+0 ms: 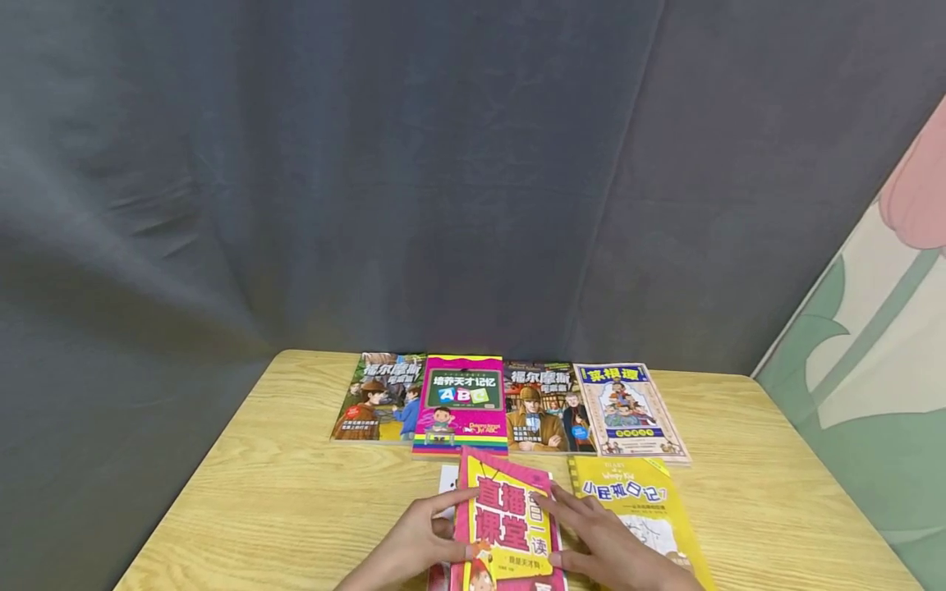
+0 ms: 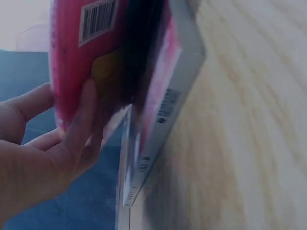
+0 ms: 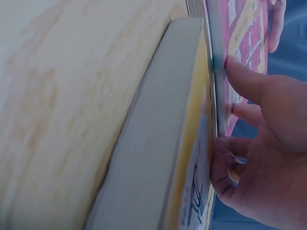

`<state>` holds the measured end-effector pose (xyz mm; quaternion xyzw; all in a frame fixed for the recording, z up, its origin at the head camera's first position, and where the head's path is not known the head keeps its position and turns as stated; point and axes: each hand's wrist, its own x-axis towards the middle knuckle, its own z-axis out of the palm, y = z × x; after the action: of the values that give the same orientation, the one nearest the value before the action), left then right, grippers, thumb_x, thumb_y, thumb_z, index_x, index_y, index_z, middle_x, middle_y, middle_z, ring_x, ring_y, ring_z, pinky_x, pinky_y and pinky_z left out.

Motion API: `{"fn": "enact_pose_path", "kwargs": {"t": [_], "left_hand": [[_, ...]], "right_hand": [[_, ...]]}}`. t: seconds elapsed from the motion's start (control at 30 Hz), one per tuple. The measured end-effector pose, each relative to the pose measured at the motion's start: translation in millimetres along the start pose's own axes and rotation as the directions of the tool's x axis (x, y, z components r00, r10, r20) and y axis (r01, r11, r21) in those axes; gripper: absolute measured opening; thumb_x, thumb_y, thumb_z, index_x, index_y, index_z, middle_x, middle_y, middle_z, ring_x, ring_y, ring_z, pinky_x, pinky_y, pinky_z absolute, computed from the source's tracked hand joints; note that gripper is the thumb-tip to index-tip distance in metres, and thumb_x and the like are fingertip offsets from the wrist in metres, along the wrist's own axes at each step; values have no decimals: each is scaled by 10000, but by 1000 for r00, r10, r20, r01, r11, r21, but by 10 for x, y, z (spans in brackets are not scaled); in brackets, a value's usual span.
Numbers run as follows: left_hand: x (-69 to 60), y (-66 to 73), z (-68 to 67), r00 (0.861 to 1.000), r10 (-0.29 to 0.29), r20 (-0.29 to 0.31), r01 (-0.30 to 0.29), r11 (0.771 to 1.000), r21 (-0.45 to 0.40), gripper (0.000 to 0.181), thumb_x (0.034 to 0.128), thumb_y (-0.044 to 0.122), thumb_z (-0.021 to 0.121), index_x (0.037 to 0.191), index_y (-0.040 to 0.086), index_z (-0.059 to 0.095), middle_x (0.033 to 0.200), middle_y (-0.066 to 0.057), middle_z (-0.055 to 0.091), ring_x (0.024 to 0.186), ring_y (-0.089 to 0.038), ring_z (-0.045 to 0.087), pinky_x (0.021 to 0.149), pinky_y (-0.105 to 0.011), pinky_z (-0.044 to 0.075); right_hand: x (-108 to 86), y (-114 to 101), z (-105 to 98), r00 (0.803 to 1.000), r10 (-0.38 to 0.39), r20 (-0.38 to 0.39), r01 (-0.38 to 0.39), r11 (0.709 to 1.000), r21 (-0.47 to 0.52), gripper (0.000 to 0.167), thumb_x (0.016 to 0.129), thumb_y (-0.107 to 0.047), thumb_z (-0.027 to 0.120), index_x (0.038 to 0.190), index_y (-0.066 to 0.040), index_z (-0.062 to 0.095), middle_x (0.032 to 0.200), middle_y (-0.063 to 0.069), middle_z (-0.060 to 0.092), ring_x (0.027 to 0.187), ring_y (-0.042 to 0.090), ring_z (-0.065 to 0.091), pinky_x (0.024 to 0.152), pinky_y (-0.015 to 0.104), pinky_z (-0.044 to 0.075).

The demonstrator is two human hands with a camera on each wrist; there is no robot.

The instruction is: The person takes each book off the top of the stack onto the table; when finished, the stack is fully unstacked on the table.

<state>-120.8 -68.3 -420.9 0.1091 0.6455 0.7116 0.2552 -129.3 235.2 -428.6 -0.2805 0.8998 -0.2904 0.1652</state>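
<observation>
A pink book [image 1: 510, 517] with a yellow panel lies at the near middle of the table in the head view, tilted up off what is under it. My left hand [image 1: 417, 538] grips its left side, some fingers on the cover and others beneath, against the barcoded back cover [image 2: 72, 52]. At its right side, my right hand [image 1: 609, 546] holds the edge with thumb and fingers on the cover. Other fingers of that hand curl low beside a yellow book [image 1: 654, 501]. Another book [image 1: 447, 476] shows partly below the pink one.
Along the far table edge lie a brown-toned detective book [image 1: 377, 406], a magenta ABC book [image 1: 460, 439], a second detective book [image 1: 539, 410] and a white-and-blue book [image 1: 631, 410]. A dark grey curtain [image 1: 443, 180] hangs behind the wooden table [image 1: 281, 460].
</observation>
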Motion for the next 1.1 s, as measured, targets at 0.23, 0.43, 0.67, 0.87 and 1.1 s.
{"fn": "enact_pose_path", "kwargs": {"t": [0.23, 0.43, 0.67, 0.87, 1.1], "left_hand": [[21, -59, -23, 997, -35, 64, 41, 995, -96, 831, 839, -59, 695, 1528, 58, 245, 1275, -243, 579, 1026, -349, 651, 782, -413, 555], [-98, 31, -80, 998, -49, 40, 52, 994, -100, 857, 849, -16, 704, 1544, 112, 220, 1144, -232, 656, 945, -355, 678, 684, -404, 573], [-398, 263, -345, 1000, 6, -24, -8, 996, -94, 867, 873, 40, 694, 1557, 161, 175, 1351, -307, 484, 1051, -373, 630, 756, -485, 547], [-738, 447, -804, 996, -45, -82, 36, 994, -108, 833, 941, 100, 628, 1567, 227, 94, 1449, -258, 403, 1124, -363, 596, 848, -517, 508], [-1056, 382, -1454, 995, -94, -22, 95, 995, 12, 789, 992, 82, 525, 1550, 123, -32, 1301, -167, 581, 1015, -369, 642, 772, -490, 546]], "right_hand": [[-6, -2, 5, 1000, -2, 11, 2, 1000, -8, 715, 915, -560, 535, 1528, -288, 286, 1554, 193, 251, 1319, 544, 286, 984, 732, 219], [1, -3, -12, 999, 35, 17, -35, 999, -29, 753, 907, -582, 532, 1540, -304, 235, 1564, 129, 265, 1283, 384, 379, 978, 642, 332], [-7, -9, -4, 1000, 25, 3, -25, 998, -51, 752, 913, -575, 527, 1541, -273, 242, 1566, 130, 261, 1315, 430, 351, 977, 670, 316], [-14, -14, -2, 1000, 13, -14, -14, 998, -67, 752, 914, -565, 533, 1539, -251, 258, 1561, 144, 265, 1304, 439, 361, 967, 671, 326], [-7, -5, -1, 999, 44, 8, -43, 998, -43, 734, 917, -561, 535, 1537, -281, 259, 1573, 130, 239, 1327, 472, 314, 984, 699, 278]]}}
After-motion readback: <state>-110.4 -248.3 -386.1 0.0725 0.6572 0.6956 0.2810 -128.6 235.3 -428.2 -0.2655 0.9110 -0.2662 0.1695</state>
